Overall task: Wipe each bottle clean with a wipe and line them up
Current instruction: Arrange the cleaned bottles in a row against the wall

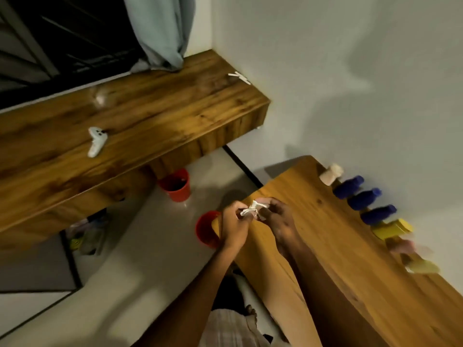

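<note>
Head view: left hand (234, 222) and right hand (276, 216) are both pinching one crumpled white wipe (251, 209) with curled fingers, over the counter's (325, 259) left edge; bottles (364, 199) are lining its wall edge.

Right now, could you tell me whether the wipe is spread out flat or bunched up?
Bunched up. The wipe is a crumpled, twisted wad pinched between the left hand and the right hand, with no flat sheet showing.

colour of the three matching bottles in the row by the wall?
Dark blue, caps included. Head view, the only one.
</note>
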